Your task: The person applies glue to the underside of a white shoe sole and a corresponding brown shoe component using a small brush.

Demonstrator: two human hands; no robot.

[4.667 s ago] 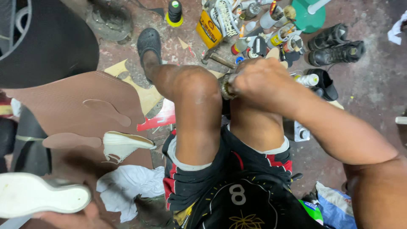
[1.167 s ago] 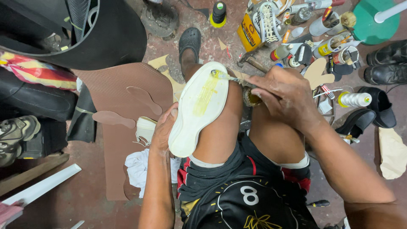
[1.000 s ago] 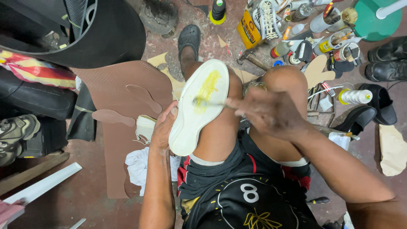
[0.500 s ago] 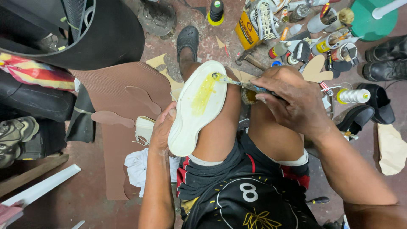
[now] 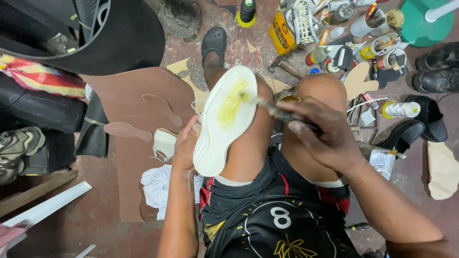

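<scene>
White shoe sole [image 5: 222,122], yellow glue smeared mid-frame, lies across the knee, left hand [image 5: 184,145] gripping its edge, right hand [image 5: 325,136] clenching a brush [image 5: 267,107], above a cluttered reddish floor [image 5: 95,210].

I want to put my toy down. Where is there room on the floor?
Bare floor lies between the white plank, the white cloth and the brown rubber sheet. Beyond the right knee, glue bottles, tools and black shoes crowd it.

Yellow glue can [image 5: 281,32] (orange label) stands top centre.
</scene>
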